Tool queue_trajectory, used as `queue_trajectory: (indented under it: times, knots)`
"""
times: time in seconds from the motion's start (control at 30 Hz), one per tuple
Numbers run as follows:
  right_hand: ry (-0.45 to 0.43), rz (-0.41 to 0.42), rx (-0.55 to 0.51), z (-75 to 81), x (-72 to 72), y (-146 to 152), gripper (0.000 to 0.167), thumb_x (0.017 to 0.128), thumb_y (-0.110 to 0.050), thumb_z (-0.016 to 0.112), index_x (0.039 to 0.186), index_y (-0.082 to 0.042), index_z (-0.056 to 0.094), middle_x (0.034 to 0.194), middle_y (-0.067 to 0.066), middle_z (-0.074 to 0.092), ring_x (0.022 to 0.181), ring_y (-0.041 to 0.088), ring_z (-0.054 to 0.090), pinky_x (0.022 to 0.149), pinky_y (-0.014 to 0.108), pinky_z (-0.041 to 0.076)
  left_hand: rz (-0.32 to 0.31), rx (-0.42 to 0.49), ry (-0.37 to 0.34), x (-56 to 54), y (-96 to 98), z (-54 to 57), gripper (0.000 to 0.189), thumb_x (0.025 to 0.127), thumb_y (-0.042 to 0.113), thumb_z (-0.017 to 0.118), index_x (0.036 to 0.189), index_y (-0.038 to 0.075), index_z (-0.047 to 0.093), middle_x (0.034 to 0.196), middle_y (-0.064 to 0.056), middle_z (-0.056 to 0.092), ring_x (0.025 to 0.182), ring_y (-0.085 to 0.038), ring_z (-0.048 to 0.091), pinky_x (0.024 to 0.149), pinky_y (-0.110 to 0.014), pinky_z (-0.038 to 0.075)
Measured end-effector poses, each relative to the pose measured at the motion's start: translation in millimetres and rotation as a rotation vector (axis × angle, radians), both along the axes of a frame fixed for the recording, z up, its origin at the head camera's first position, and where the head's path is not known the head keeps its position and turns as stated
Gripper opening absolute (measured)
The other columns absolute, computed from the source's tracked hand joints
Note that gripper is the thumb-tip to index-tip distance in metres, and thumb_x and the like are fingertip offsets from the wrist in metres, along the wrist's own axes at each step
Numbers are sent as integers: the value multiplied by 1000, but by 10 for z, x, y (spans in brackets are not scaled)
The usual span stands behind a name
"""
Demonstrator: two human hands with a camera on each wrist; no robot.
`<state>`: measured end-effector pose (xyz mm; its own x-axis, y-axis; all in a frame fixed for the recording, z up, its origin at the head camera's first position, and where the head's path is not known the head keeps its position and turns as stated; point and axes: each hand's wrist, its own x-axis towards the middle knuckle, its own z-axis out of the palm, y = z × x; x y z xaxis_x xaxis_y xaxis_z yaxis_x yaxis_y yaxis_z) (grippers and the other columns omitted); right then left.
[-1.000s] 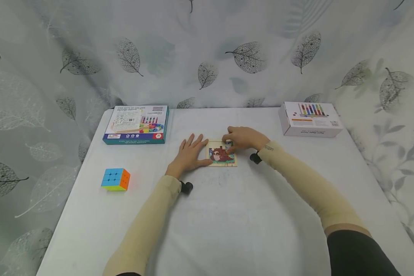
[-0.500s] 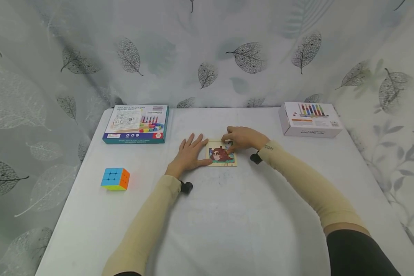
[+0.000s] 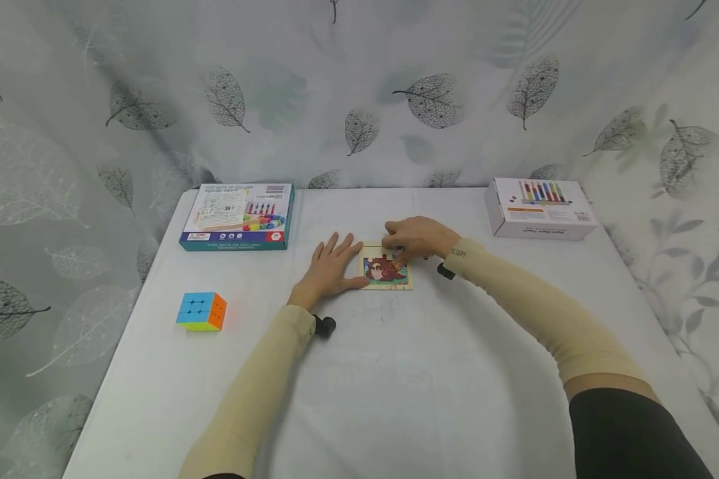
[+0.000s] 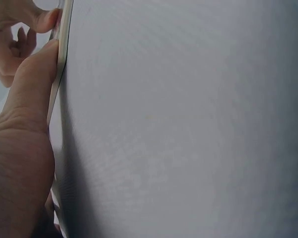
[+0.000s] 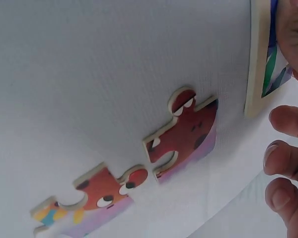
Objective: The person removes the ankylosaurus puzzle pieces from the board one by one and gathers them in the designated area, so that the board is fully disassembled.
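A small framed jigsaw puzzle (image 3: 385, 287) with a brown animal picture lies flat on the white table. My left hand (image 3: 328, 271), fingers spread, rests at its left side, thumb at the lower edge. In the left wrist view the left thumb (image 4: 35, 74) lies along the board's rim. My right hand (image 3: 419, 237) is over the upper right of the picture, its thumb pressing down there and covering that part. The right wrist view shows its other fingers (image 5: 283, 158) loosely bent beyond the board's corner. Near them lie loose puzzle pieces, a red-brown one (image 5: 188, 129) and another with eyes (image 5: 104, 196).
A cube puzzle (image 3: 200, 311) sits on the left of the table. Behind it lies a flat teal-edged box (image 3: 236, 217), and a white box (image 3: 541, 208) stands at the back right. A leaf-patterned curtain (image 3: 359, 86) hangs behind the table (image 3: 389, 386).
My right hand has shifted slightly up and left over the puzzle, and a bit of a loose piece now shows beside its wrist. The left hand stays in place.
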<state>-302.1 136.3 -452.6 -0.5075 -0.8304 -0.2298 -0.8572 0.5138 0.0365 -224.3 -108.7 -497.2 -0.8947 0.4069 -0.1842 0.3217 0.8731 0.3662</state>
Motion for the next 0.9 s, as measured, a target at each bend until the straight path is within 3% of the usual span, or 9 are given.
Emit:
queue_trajectory:
  times: [0.37, 0.53, 0.67, 0.8, 0.9]
  knots:
    - [-90, -15, -98, 8, 25, -5, 41, 82, -37, 80, 107, -10, 61, 97, 4, 58, 78, 18, 49, 73, 36, 46, 7, 10, 9, 0, -1, -29, 92, 89, 65, 63, 161, 25, 24, 172, -1, 10, 160, -30, -3, 130, -57, 3]
    - [-225, -124, -140, 23, 39, -11, 44, 85, -30, 80, 117, -9, 59, 109, 7, 61, 91, 21, 57, 82, 37, 51, 7, 11, 7, 0, -3, -27, 92, 89, 65, 63, 161, 24, 24, 172, -2, 10, 160, -31, -3, 130, -57, 2]
    - [-374, -237, -231, 51, 26, 33, 41, 86, -22, 80, 121, -8, 63, 116, 9, 61, 103, 24, 59, 87, 39, 53, 5, 16, 8, 0, -5, -28, 92, 89, 65, 63, 161, 24, 24, 172, -2, 10, 160, -31, -3, 129, -57, 2]
    - [-469, -301, -341, 102, 10, 143, 38, 88, -19, 79, 120, -6, 65, 114, 12, 61, 95, 25, 59, 82, 39, 52, 4, 11, 10, 4, -5, -44, 92, 89, 65, 62, 161, 24, 24, 172, -2, 10, 160, -31, -3, 129, -57, 2]
    - [-487, -361, -398, 155, 10, 249, 43, 88, -19, 78, 126, -4, 62, 115, 13, 63, 86, 23, 59, 75, 36, 51, 2, 9, 11, 7, -4, -34, 92, 89, 65, 62, 162, 24, 24, 172, -2, 10, 160, -31, -3, 129, -57, 2]
